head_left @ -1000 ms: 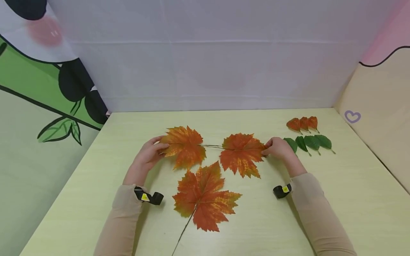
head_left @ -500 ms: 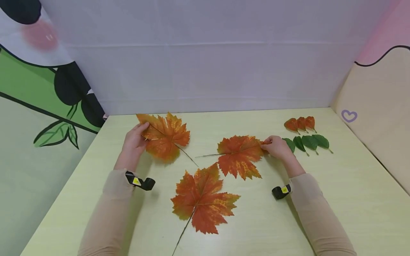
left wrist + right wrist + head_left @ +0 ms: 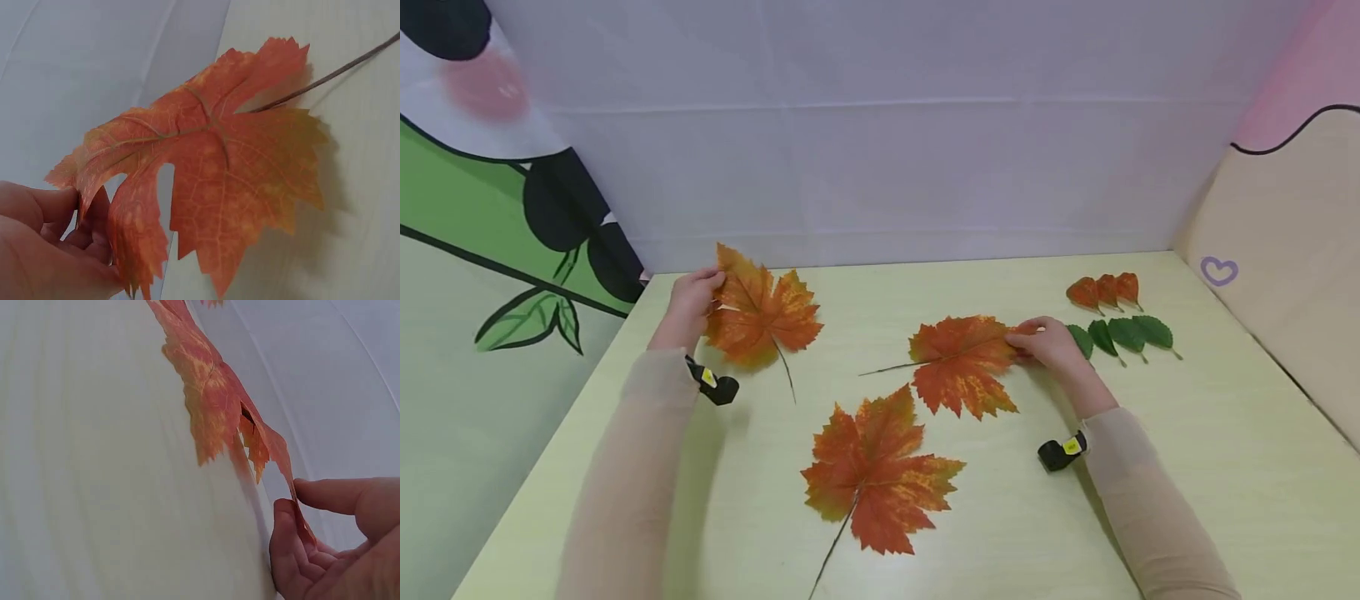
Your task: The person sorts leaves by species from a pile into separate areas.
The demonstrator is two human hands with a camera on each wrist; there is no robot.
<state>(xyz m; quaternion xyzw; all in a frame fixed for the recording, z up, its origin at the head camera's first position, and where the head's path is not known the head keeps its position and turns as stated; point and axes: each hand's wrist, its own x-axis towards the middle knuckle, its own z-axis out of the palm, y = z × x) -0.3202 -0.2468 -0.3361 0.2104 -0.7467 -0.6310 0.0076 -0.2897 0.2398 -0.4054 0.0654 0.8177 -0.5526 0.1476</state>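
Note:
At the back left of the table, my left hand (image 3: 691, 302) pinches the edge of an orange maple leaf (image 3: 766, 317); its stem points toward me. In the left wrist view that leaf (image 3: 206, 144) is tilted, with part of it raised off the surface. Right of the middle, my right hand (image 3: 1051, 343) pinches the tip of a second maple leaf (image 3: 962, 358), whose stem points left. The right wrist view has this leaf (image 3: 212, 387) edge-on, its tip between thumb and fingers. A third maple leaf (image 3: 880, 475) lies flat in front, untouched, its stem toward the near edge.
Three small orange leaves (image 3: 1107, 292) lie in a row at the back right. Below them is a row of several green leaves (image 3: 1127, 333), the leftmost partly behind my right hand. A pale cloth wall (image 3: 910, 183) rises behind the table (image 3: 1225, 467).
My left hand has carried its leaf left and back, away from the second leaf, and the stem has swung from pointing right to pointing toward me. My right hand has stayed nearly in place.

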